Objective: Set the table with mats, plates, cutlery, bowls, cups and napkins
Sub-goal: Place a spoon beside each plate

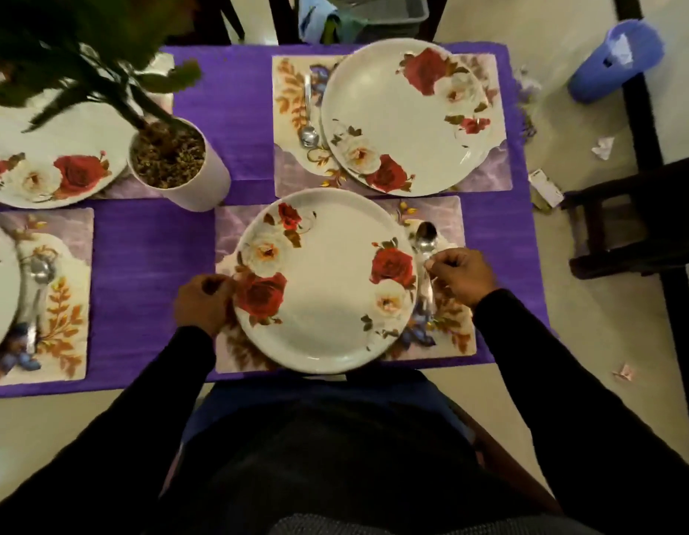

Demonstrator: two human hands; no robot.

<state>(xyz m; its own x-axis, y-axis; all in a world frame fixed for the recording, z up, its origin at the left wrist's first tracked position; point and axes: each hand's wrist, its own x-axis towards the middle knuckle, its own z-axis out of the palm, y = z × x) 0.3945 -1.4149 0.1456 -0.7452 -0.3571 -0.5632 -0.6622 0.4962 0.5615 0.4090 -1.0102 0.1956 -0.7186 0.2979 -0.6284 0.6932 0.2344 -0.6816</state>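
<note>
Potted plant (103, 67) at upper left: dark green drooping leaves, rooted in a white cylindrical pot (184, 167) filled with brown, gravelly material. Purple cloth (234, 110) covers the counter. Pale floor to the right carries a blue plastic container (615, 59) at upper right, lying tilted, with scattered paper scraps (603, 147) below it. Dark wooden chair (636, 222) at right edge. Grey bin (389, 13) at top centre, blue fabric just beside it.

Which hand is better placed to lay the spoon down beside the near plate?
Right. The right hand already pinches the spoon over the mat; the left hand is across the plate.
</note>
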